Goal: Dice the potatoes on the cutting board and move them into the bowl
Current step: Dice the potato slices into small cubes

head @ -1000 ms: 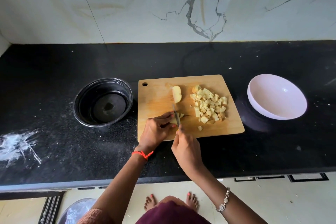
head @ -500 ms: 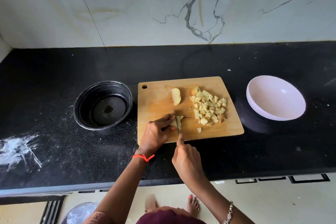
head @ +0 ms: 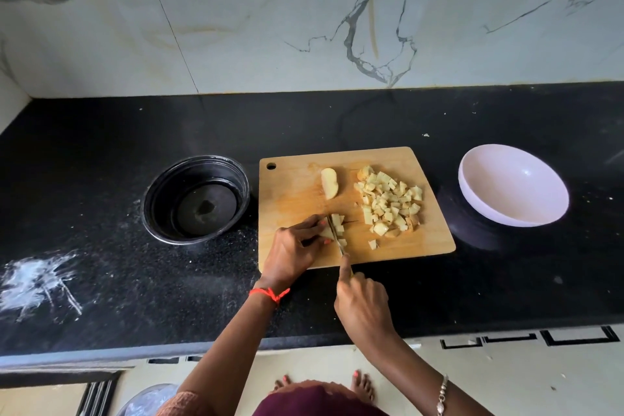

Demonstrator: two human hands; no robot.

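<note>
A wooden cutting board (head: pixel 293 199) lies on the black counter. My left hand (head: pixel 295 252) pins a potato piece (head: pixel 328 232) near the board's front edge. My right hand (head: pixel 363 306) grips a knife (head: pixel 337 236), index finger along its spine, the blade down through that piece. A few fresh cubes (head: pixel 338 223) lie just right of the blade. A heap of diced potato (head: pixel 390 201) sits on the board's right half. One uncut potato wedge (head: pixel 329 182) rests near the board's middle back. An empty white bowl (head: pixel 513 184) stands right of the board.
A black round bowl (head: pixel 196 197) with a little liquid stands left of the board. White powder smears (head: pixel 37 280) mark the counter's far left. The counter's front edge runs just below my hands, with floor and bare feet beneath. A marble wall backs the counter.
The knife has stepped a little leftward along the held piece, leaving more small cubes to its right. My left hand's fingers have drawn back slightly. The bowls and the heap stay put.
</note>
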